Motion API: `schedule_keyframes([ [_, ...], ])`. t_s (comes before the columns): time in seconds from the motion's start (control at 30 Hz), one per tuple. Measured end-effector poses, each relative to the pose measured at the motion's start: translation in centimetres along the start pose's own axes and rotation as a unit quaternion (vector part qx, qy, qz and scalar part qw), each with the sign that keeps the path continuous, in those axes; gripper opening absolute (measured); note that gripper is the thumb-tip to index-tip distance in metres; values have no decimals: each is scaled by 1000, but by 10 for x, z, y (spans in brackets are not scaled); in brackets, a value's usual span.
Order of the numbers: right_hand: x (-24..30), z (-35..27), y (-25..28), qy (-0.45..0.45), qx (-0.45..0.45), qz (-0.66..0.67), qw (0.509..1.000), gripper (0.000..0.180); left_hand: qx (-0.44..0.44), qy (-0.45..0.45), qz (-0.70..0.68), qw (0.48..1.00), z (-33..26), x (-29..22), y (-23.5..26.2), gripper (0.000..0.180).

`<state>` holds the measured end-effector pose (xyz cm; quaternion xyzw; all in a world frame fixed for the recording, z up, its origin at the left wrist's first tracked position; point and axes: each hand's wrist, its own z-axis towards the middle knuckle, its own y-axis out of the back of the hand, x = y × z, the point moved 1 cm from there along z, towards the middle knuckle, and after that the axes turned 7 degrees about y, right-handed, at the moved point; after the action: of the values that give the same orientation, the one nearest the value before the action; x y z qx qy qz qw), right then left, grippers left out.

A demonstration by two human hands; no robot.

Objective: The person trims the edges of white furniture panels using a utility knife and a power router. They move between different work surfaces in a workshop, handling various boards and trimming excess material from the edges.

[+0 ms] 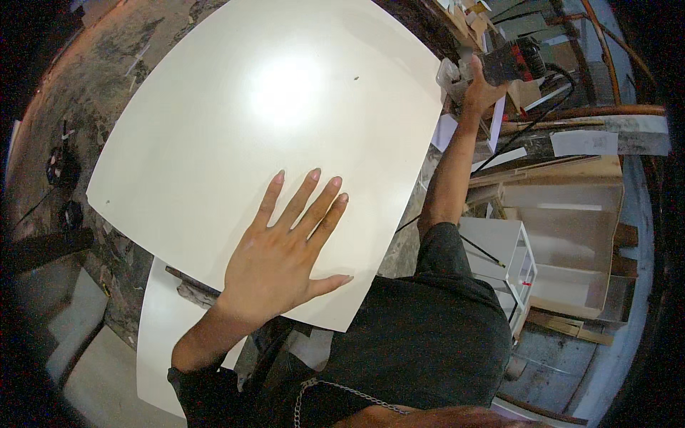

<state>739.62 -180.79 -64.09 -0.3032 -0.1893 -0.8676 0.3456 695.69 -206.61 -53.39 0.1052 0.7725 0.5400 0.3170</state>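
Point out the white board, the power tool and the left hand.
white board (271,93), head view, bare upper face.
power tool (515,60), head view, red and black body.
left hand (282,253), head view, back of hand.

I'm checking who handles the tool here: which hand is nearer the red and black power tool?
Right. The right hand reaches out and grips the red and black power tool beyond the panel's far edge. The left hand lies flat on the white panel, well away from it.

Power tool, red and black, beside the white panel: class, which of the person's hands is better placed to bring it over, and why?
Probably the right hand: it already reaches the power tool. The left hand lies flat on the white panel.
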Motion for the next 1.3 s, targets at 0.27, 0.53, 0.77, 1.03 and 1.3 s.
schedule_keyframes([
  [0.27, 6, 2, -10, 32, 3, -13, 999, 96, -6, 2, -16, 1000, -2, 2, -3, 98],
  [0.53, -8, 2, -9, -11, 0, 97, 995, 89, 4, 5, -8, 1000, -4, 2, -4, 97],
  [0.77, -28, 8, -4, 11, 25, 28, 999, 92, 23, 13, 4, 1000, -5, 2, -2, 99],
  [1.03, -30, 5, 0, -5, -10, 17, 1000, 98, 20, 11, 4, 1000, -5, 1, -1, 99],
  [1.3, -26, 11, 2, -5, -7, 82, 997, 88, 6, 5, 1, 1000, -6, 6, 2, 99],
])
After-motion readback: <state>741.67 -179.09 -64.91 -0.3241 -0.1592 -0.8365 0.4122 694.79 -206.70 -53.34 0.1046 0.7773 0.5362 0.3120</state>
